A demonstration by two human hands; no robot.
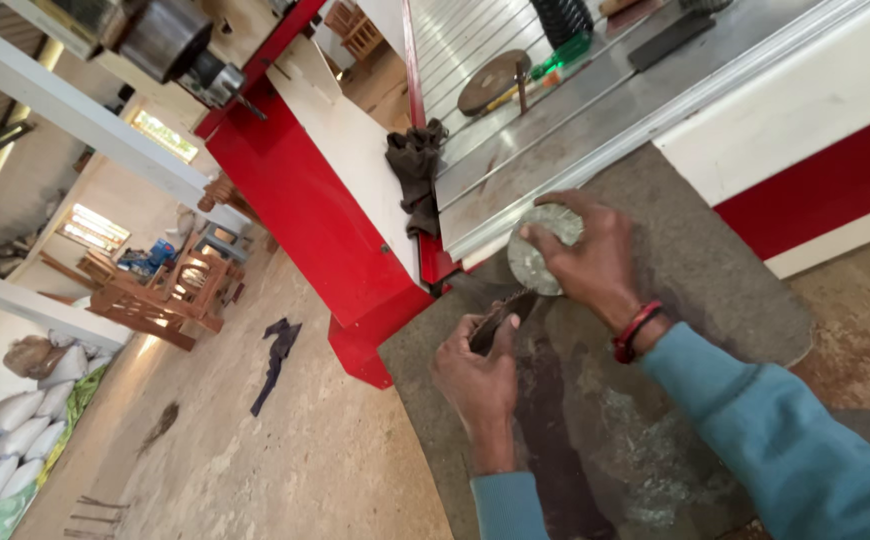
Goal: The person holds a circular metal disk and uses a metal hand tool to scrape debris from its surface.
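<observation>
At the far left, white sacks (pixel 10 440) are seen stacked against a wall, and wooden furniture frames (pixel 160 290) are set on the concrete floor (pixel 255 450) farther back. A dark rag (pixel 277 362) is left lying on that floor, well apart from the hands. A red and white machine body (pixel 325 190) is seen rising beside it, and a dark cloth (pixel 415 175) is draped over the edge of the grooved metal tabletop (pixel 555 130). On that tabletop, farther off, a round brown disc (pixel 490 82) and a green object (pixel 560 55) are laid. Below the tabletop edge a grey curved surface (pixel 695 250) is spread under both hands. The left hand (pixel 477 375) is held low, its fingers (pixel 500 335) closed together on a thin dark toothed strip (pixel 510 308), which is run up toward the disc above. The right hand (pixel 595 260) is placed just beside the tabletop edge, its fingers (pixel 545 240) clamped around a round grey metal disc (pixel 543 250), part of which is hidden by them. A red and black band (pixel 637 330) is worn at the right wrist, above a blue sleeve (pixel 785 440). At the right, a white and red panel (pixel 815 160) is seen.
</observation>
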